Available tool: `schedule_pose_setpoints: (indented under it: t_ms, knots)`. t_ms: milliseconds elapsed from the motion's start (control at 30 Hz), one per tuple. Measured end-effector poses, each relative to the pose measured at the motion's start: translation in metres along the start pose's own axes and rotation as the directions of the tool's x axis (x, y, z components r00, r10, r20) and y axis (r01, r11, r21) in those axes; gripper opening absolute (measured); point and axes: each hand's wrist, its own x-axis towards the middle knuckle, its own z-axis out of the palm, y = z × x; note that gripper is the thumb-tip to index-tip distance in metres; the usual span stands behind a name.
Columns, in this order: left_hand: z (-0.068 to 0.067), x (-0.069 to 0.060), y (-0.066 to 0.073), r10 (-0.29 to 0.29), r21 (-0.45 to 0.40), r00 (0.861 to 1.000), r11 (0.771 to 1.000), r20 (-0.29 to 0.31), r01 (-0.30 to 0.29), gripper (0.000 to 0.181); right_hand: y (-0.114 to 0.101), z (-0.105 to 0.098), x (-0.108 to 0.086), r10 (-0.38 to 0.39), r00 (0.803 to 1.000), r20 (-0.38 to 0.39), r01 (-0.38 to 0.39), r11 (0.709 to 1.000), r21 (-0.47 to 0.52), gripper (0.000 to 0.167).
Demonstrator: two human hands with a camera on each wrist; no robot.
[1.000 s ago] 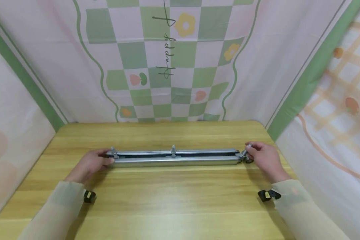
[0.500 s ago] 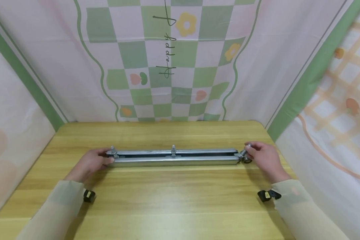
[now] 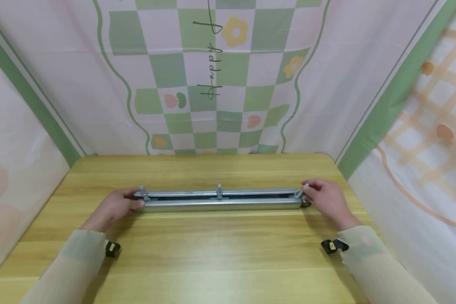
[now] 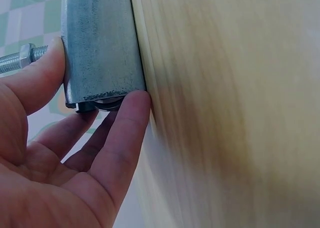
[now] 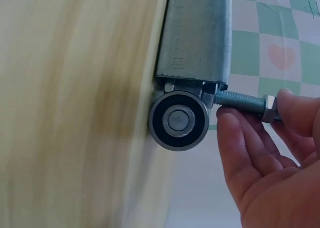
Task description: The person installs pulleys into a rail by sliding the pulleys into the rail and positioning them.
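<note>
A galvanized metal rail (image 3: 220, 204) with a slot along its top lies across the table. My left hand (image 3: 115, 207) holds its left end, thumb on one side and a fingertip at the end edge in the left wrist view. My right hand (image 3: 329, 202) pinches the bolt (image 5: 242, 102) of a roller trolley at the rail's right end. That trolley's wheel (image 5: 178, 121) is outside the channel, while its inner part is hidden by the rail. Two more trolley bolts stand up from the slot, one in the middle (image 3: 219, 191) and one at the left (image 3: 142, 192).
The wooden table (image 3: 213, 257) carries the rail toward its back half. Behind it hangs a green-checked curtain (image 3: 201, 76), with more printed fabric (image 3: 425, 169) on the right side. A black strap (image 3: 112, 249) sits at the left wrist.
My right hand has moved left, bringing the trolley closer against the rail's right end, with part of it now inside. The left hand and rail have stayed put.
</note>
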Motion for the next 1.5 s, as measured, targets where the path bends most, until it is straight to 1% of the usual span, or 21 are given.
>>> schedule_pose_setpoints:
  t_ms: [133,267,433,600,800,967,1300,1500]
  knots:
    - [-0.0001,-0.0014,-0.0001,-0.004,0.024,1.000,1.000,0.000,0.004,0.070,-0.0015,0.0005,0.0002,-0.016,1.000,0.009,0.016,0.998,-0.058,0.037]
    - [-0.0001,-0.0030,0.0002,-0.009,0.021,1.000,1.000,0.002,0.009,0.070,-0.0038,-0.0001,0.0003,-0.040,0.999,0.024,0.042,0.994,-0.105,0.040]
    - [0.0004,-0.0040,0.0005,-0.008,0.009,1.000,1.000,0.007,0.008,0.069,-0.0060,-0.0008,0.0017,-0.047,0.998,0.045,0.053,0.990,-0.134,0.039]
    - [0.0006,-0.0033,0.0000,-0.004,-0.005,1.000,1.000,0.012,0.004,0.068,-0.0075,0.0005,0.0034,-0.061,0.996,0.057,0.069,0.988,-0.140,0.038]
    - [-0.0002,-0.0015,0.0009,0.012,-0.021,1.000,1.000,0.017,-0.012,0.069,-0.0081,0.0003,0.0041,-0.057,0.996,0.062,0.065,0.989,-0.136,0.038]
    - [-0.0010,-0.0010,0.0002,0.005,-0.023,1.000,1.000,0.012,-0.005,0.069,-0.0097,0.0012,0.0048,-0.068,0.996,0.060,0.077,0.985,-0.153,0.036]
    - [0.0012,-0.0017,0.0005,-0.010,-0.017,1.000,1.000,0.011,0.010,0.069,-0.0078,0.0025,0.0027,-0.048,0.996,0.075,0.056,0.993,-0.108,0.041]
    - [0.0014,-0.0017,0.0012,-0.004,-0.023,1.000,1.000,0.012,0.004,0.069,-0.0073,0.0033,0.0022,-0.046,0.996,0.072,0.052,0.994,-0.092,0.042]
